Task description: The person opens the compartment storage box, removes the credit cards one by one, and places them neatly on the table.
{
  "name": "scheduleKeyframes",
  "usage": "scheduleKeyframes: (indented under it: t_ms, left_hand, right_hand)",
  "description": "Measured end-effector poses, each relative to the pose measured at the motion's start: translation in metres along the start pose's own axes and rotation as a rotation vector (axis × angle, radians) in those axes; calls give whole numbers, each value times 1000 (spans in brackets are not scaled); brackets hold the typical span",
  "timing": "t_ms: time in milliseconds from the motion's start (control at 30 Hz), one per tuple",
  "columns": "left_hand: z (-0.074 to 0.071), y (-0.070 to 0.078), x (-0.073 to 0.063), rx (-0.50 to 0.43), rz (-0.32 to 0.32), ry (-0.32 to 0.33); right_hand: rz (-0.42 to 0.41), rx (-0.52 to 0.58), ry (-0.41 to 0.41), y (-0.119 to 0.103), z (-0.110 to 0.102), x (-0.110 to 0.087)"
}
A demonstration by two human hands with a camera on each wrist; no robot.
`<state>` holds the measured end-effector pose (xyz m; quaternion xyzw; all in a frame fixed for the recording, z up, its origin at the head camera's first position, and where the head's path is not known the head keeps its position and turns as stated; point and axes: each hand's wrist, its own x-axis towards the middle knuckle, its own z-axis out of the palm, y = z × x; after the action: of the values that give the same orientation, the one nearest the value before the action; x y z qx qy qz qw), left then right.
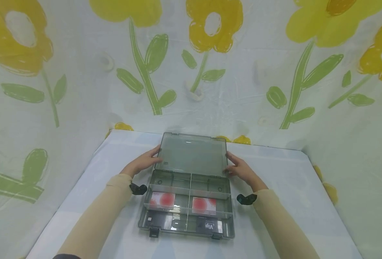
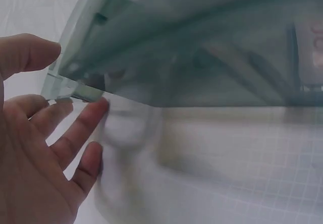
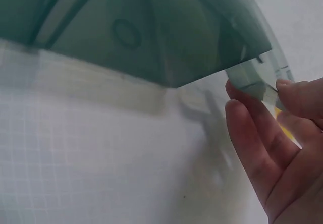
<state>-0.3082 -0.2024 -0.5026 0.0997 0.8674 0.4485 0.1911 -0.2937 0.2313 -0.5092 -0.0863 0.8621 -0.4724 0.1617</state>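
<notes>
A translucent grey-green plastic storage box (image 1: 210,184) lies on the table, its clear dividers forming several compartments. Its lid (image 1: 191,153) is swung up and away from the base at the far side. At the lid's left edge, my left hand (image 1: 144,162) holds on, with the thumb on one face and fingertips on the other in the left wrist view. My right hand (image 1: 242,169) grips the opposite edge between thumb and fingers. Red-and-white cards (image 1: 162,200) lie in the middle row. The front row holds dark cards (image 1: 207,225), one marked "Vip".
Two latches (image 1: 154,232) stick out from the box's front edge. A white cloth covers the table (image 1: 294,216). Flower-printed curtains (image 1: 242,72) hang behind it and along both sides. Dark wrist cameras (image 1: 246,199) sit at both cuffs.
</notes>
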Motion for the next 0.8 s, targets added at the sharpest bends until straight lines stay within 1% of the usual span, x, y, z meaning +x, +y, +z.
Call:
scheduleKeyframes:
  t_ms: [100, 300, 567, 700, 800]
  left_hand:
    - [1, -1, 0, -5, -12, -11]
    - [2, -4, 0, -15, -28, -29]
    - [0, -7, -2, 7, -16, -52]
    - [0, -12, -2, 43, -9, -47]
    - [1, -13, -3, 51, -11, -36]
  right_hand:
    - [32, -25, -3, 2, 1, 0]
    - [89, -41, 2, 5, 1, 0]
    - [96, -20, -7, 8, 2, 1]
    - [104, -28, -7, 8, 2, 0]
    - [115, -34, -4, 7, 2, -2]
